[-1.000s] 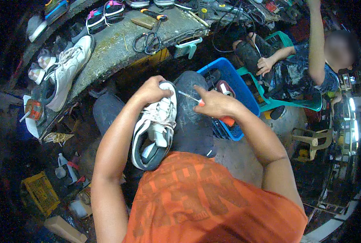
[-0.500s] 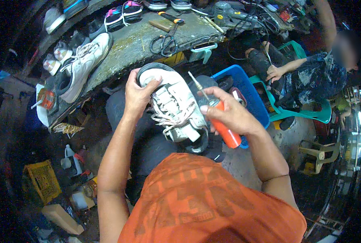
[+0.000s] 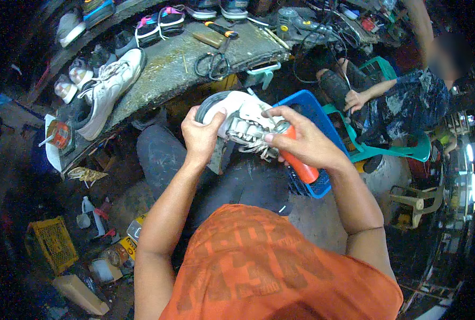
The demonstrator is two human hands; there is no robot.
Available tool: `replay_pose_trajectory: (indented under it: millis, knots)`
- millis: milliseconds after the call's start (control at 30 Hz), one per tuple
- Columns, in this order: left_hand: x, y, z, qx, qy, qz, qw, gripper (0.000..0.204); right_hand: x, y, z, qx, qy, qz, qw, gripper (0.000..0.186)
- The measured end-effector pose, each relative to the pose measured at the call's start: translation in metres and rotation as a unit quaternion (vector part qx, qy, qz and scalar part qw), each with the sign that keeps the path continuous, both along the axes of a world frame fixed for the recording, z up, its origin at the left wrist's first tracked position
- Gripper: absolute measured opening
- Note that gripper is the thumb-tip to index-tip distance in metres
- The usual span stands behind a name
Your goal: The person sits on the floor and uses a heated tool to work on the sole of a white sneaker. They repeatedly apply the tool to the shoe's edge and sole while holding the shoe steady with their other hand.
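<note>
White leather fills the left hand, whose grip clamps the heel of a sneaker held over the lap. Beside it, the right hand is clenched around an orange-handled tool, fingertips against the laces. Just beyond the grips runs the desk edge; a blue crate crowds the right. Sneaker: white, grey-soled, laces loose.

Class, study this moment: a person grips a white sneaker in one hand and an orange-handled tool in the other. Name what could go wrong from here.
1. The right hand works the orange-handled tool close to the left hand gripping the white sneaker; a slip could jab the fingers.
2. The sneaker is held above the lap, unsupported, so it may twist.
</note>
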State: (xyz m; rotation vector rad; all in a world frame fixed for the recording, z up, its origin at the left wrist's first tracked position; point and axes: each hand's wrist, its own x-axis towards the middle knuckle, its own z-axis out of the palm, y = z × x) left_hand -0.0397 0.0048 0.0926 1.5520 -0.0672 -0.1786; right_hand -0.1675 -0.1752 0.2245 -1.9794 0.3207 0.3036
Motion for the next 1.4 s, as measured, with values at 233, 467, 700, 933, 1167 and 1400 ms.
replay_pose_trajectory:
  millis: [233,467,700,933,1167,1400]
  knots:
    - [0.001,0.006,-0.022,-0.029,-0.041,-0.074,0.996,0.035,-0.002,0.008,-0.036,-0.144,-0.001,0.079,0.986,0.064]
    - [-0.003,0.003,-0.006,0.018,-0.049,-0.066,0.996,0.032,0.015,0.015,-0.029,-0.195,-0.011,0.111,0.975,0.068]
    - [-0.005,0.002,-0.004,0.059,-0.091,-0.067,0.992,0.03,0.024,0.015,-0.03,-0.201,-0.005,0.113,0.973,0.068]
    - [-0.004,0.001,-0.005,0.055,-0.083,-0.053,0.994,0.03,0.03,0.019,-0.029,-0.205,0.018,0.108,0.973,0.069]
    - [-0.006,0.0,-0.005,0.07,-0.093,-0.049,0.992,0.029,0.033,0.02,-0.046,-0.186,-0.01,0.095,0.978,0.063]
    - [-0.009,0.002,-0.004,0.068,-0.082,-0.038,0.994,0.032,0.033,0.026,-0.056,-0.216,-0.058,0.11,0.969,0.058]
